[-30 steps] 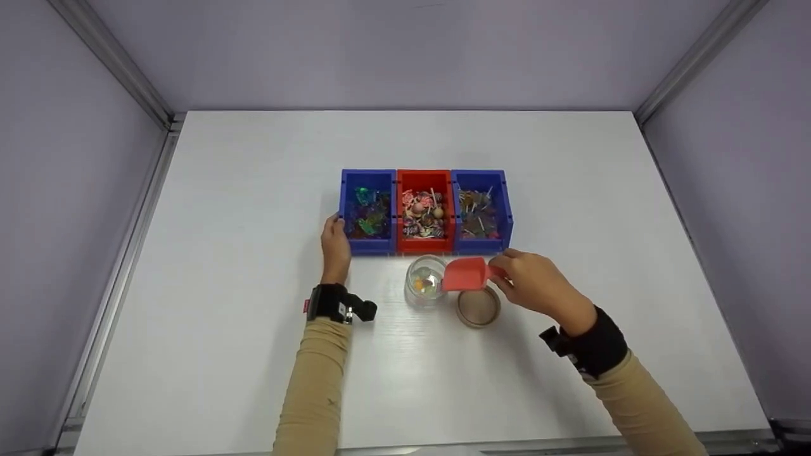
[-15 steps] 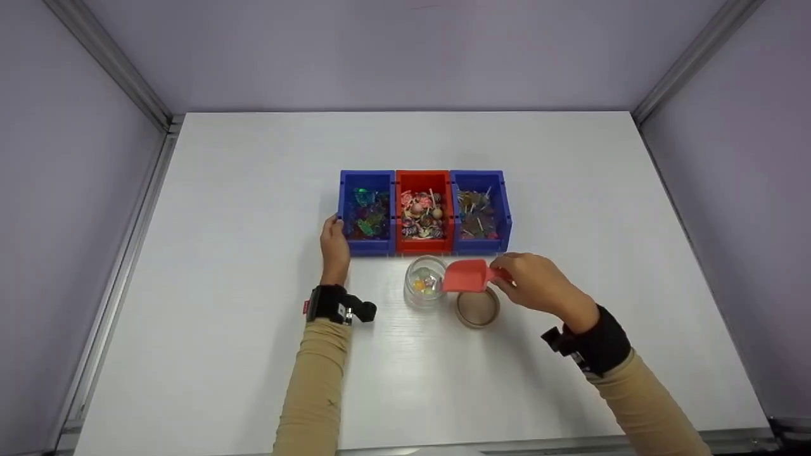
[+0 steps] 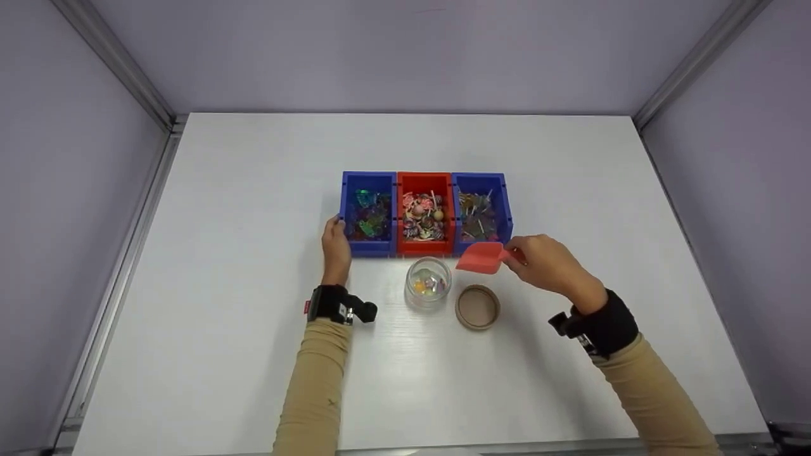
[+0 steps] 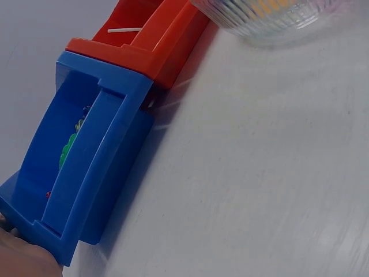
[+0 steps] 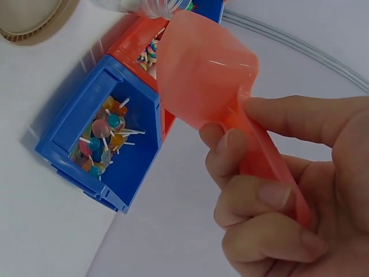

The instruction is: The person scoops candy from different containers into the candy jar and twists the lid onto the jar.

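Red scoop (image 3: 481,258) in right grip (image 3: 546,265)

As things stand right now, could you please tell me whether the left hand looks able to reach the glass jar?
Probably yes: the left hand touches the left blue bin, but only tabletop shows between that hand and the glass jar, and the red scoop is on the jar's other side.

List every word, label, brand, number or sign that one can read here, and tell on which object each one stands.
There is no readable text in any view.
Left wristband: pale marks and a red tag, too small to read.
Right wristband: pale marks, too small to read.
Red scoop, jar, round lid, left blue bin, red bin, right blue bin: no lettering that I can make out.
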`<action>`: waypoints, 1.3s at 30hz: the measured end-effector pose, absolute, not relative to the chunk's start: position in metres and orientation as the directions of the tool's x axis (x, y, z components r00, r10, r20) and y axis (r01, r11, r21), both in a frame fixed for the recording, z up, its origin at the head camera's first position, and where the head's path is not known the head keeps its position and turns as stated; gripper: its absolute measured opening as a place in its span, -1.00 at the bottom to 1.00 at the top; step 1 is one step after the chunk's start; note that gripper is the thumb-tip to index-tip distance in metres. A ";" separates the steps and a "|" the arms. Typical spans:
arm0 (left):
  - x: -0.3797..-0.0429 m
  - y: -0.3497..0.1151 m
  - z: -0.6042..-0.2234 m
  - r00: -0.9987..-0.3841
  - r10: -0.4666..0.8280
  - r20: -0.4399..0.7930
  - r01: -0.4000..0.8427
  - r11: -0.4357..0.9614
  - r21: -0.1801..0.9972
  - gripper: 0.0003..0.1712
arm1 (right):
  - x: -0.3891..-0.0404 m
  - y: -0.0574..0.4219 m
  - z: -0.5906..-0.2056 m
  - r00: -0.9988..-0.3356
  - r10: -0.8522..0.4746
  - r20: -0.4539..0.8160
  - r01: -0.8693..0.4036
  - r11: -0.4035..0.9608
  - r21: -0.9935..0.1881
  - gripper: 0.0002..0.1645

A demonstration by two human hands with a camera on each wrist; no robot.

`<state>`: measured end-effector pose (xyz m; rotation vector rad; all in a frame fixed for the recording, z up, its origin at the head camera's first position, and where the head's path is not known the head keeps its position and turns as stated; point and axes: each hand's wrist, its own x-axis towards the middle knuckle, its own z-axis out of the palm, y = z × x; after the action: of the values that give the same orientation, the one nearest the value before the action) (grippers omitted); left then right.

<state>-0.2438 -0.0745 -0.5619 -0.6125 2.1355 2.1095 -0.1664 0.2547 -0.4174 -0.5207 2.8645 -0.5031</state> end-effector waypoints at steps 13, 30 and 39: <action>-0.245 -0.074 -0.565 -0.920 -0.234 -0.315 -0.323 -0.006 0.947 -0.46 | -0.203 0.261 -0.411 -0.957 -0.249 -0.151 -0.164 0.890 -0.424 -0.71; -0.244 -0.074 -0.564 -0.919 -0.257 -0.300 -0.311 0.005 0.950 -0.48 | -0.257 0.250 -0.406 -0.936 0.020 -0.352 0.111 0.965 -0.239 -0.67; -0.244 -0.073 -0.564 -0.921 -0.228 -0.315 -0.321 -0.011 0.947 -0.46 | -0.273 0.228 -0.399 -0.899 0.104 -0.426 0.174 0.976 -0.129 -0.70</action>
<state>-0.2440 -0.0729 -0.5644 -0.6009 2.1603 2.1018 -0.2728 0.2282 -0.3989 0.1989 2.6945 -0.2285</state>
